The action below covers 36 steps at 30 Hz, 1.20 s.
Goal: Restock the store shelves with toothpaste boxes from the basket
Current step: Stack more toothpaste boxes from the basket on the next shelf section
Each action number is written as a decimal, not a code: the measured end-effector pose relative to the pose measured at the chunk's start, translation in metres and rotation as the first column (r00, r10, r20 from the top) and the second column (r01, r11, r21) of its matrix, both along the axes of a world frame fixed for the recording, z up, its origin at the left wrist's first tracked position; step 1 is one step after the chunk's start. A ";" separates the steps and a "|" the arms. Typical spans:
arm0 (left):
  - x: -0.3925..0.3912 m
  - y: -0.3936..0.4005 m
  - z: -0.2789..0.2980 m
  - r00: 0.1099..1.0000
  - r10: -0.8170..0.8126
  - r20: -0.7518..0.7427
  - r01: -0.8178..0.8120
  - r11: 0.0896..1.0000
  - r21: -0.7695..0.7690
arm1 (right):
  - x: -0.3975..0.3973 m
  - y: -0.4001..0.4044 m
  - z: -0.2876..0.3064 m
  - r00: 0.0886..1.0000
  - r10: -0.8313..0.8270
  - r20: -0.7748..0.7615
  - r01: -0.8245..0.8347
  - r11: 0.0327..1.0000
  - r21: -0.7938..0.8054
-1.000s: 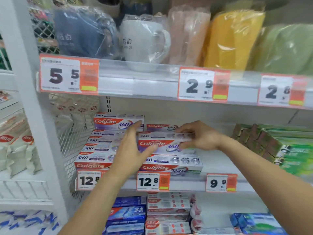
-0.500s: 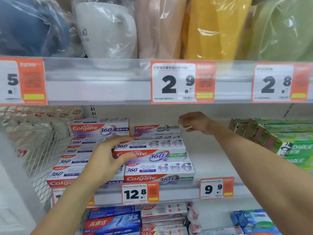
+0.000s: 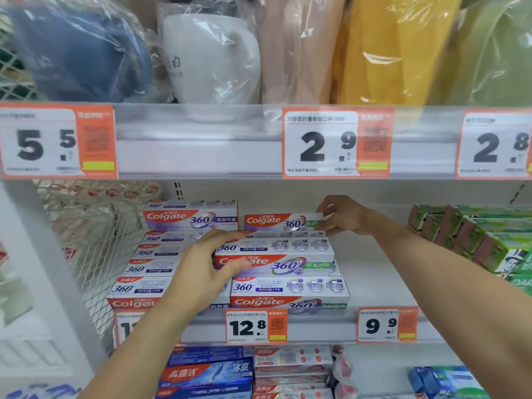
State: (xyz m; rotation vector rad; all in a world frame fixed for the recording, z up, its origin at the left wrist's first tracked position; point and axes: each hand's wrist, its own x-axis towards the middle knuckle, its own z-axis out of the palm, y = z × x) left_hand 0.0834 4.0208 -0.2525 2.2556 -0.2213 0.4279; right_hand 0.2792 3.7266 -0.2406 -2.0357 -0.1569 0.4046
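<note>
While the left hand point(image 3: 201, 272) clasps the front box point(image 3: 276, 259), the right hand point(image 3: 342, 216) pinches the rear box point(image 3: 276, 221) on the shelf point(image 3: 374, 283).

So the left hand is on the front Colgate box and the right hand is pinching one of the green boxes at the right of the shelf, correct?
Not quite. The head view shows the right hand pinching the end of the rear Colgate box, not the green boxes, which sit untouched farther right. The left hand is on the front Colgate box, as you said.
</note>
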 end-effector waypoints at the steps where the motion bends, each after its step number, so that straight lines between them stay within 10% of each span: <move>1: 0.001 0.000 -0.001 1.000 -0.001 -0.004 0.001 1.000 -0.001 | -0.002 -0.001 -0.001 1.000 0.002 0.005 -0.002 1.000 0.009; 17: -0.007 -0.021 -0.001 0.986 0.168 -0.004 -0.168 0.985 -0.031 | -0.061 -0.020 0.033 0.900 0.001 0.435 -0.010 1.000 0.019; 29: 0.006 -0.038 0.007 0.957 0.271 -0.105 -0.276 0.960 -0.037 | -0.096 -0.019 0.028 0.987 0.163 0.008 -0.161 0.963 0.214; 36: 0.027 -0.047 0.006 0.948 0.280 -0.150 -0.288 0.957 -0.036 | -0.104 -0.016 0.021 0.975 0.172 0.139 -0.181 0.982 0.059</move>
